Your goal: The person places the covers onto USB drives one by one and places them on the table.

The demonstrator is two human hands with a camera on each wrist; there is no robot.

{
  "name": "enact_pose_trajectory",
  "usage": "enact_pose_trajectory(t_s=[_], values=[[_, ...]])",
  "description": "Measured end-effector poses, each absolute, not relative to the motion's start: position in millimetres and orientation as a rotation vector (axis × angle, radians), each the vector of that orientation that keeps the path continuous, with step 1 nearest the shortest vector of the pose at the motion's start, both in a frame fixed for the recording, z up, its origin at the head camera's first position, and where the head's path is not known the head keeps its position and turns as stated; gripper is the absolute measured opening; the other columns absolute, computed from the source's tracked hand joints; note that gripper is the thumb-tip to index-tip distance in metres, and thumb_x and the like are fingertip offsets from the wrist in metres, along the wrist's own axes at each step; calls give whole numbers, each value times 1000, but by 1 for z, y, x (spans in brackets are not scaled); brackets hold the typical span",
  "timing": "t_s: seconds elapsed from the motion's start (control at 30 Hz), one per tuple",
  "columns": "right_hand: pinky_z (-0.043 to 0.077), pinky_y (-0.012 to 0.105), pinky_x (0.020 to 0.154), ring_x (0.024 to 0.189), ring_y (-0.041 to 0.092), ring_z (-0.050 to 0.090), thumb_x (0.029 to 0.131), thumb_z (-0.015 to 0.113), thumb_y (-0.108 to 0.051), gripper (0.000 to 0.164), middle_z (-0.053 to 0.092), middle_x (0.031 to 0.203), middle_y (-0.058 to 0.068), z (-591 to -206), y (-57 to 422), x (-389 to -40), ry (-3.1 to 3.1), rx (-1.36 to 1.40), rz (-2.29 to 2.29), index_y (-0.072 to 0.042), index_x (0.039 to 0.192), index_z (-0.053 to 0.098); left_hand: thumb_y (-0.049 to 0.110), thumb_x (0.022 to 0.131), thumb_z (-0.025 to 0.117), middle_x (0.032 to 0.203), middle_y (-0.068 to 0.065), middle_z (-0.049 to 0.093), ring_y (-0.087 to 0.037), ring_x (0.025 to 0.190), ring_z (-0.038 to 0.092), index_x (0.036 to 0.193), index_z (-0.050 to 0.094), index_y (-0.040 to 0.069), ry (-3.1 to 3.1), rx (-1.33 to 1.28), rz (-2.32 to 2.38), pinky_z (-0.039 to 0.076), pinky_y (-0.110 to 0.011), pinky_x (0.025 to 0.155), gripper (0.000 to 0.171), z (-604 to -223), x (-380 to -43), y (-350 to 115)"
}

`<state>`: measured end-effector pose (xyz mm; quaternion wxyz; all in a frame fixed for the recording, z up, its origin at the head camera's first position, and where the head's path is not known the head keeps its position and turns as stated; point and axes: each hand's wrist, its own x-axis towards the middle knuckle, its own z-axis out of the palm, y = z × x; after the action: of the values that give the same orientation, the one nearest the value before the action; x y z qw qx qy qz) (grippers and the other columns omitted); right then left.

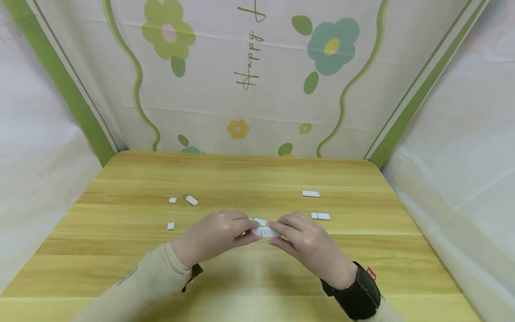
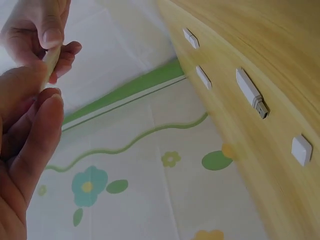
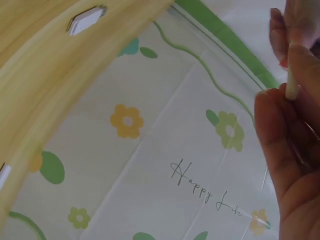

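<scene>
Between my hands is a white USB flash drive, with a seam across its middle. My left hand pinches its left end between thumb and fingers. The thumb and fingers of my right hand pinch the right end. In both wrist views the drive shows edge-on, largely covered by fingers. Just behind it, another white flash drive lies on the table, partly hidden by the hands. In the left wrist view, a flash drive with a bare metal plug lies on the wood.
On the wooden table, two white flash drives lie to the right. At the left are an uncapped flash drive and two small white caps. A flowered curtain hangs behind the table's far edge.
</scene>
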<state>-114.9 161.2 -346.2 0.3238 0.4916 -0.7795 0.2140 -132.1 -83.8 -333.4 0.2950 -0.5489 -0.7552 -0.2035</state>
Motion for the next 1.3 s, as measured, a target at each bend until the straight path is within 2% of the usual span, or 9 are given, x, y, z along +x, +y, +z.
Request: enact_pose_trajectory(t_s=[0.2,0.37,0.53,0.63,0.73,0.83,1.1,1.2,1.3], values=[[54,22,71,83,16,62,98,65,-23,24,65,94,3,-348,160,-116,-2065,1277,546,-1,103,74,12,77,84,74,3,64,-5,61,53,91,71,5,-2048,-1460,-553,45,-10,59,20,-334,-134,-84],[54,20,72,81,15,61,103,56,-23,28,63,92,2,-348,158,-114,-2067,1302,421,0,101,72,10,76,85,74,4,63,-5,62,53,89,69,6,-2011,-1498,-474,47,-10,62,21,-335,-135,-82],[53,18,71,80,14,60,104,52,-22,29,61,89,2,-348,158,-114,-2059,1316,354,-1,100,71,7,74,85,70,5,56,-3,59,47,84,64,7,-1989,-1540,-427,42,-8,59,23,-336,-138,-79],[53,18,69,79,14,60,100,60,-19,21,62,88,1,-349,159,-115,-2109,1298,359,-2,98,72,7,76,83,64,6,49,-3,56,40,77,62,9,-2031,-1555,-397,35,-9,54,21,-338,-143,-74],[52,17,66,77,13,59,89,75,-15,14,62,87,1,-350,162,-121,-2176,1271,343,-2,95,73,9,80,80,63,7,50,-2,56,38,73,63,11,-2134,-1567,-397,34,-8,53,19,-339,-151,-67],[51,18,62,75,13,57,79,84,-12,19,61,87,2,-348,166,-135,-2251,1267,307,-3,92,73,11,84,78,64,7,53,-1,56,40,73,66,11,-2276,-1564,-437,35,-9,53,16,-338,-163,-60],[46,20,60,70,10,51,84,80,-9,9,58,81,0,-338,173,-202,-2526,1309,359,-4,88,74,17,90,75,80,2,69,-4,65,58,89,74,8,-2672,-1443,-473,48,-14,60,10,-332,-222,-43],[46,21,59,67,10,50,86,78,-8,5,57,79,1,-338,173,-229,-2598,1306,335,-4,87,75,22,90,75,79,5,69,-3,64,57,90,75,10,-2780,-1363,-406,48,-17,61,11,-334,-248,-36],[43,23,58,64,10,46,88,75,-7,5,53,76,1,-342,172,-253,-2647,1317,296,-5,84,74,24,89,76,72,7,65,-4,60,51,86,75,13,-2848,-1297,-336,45,-21,59,12,-339,-270,-30]])
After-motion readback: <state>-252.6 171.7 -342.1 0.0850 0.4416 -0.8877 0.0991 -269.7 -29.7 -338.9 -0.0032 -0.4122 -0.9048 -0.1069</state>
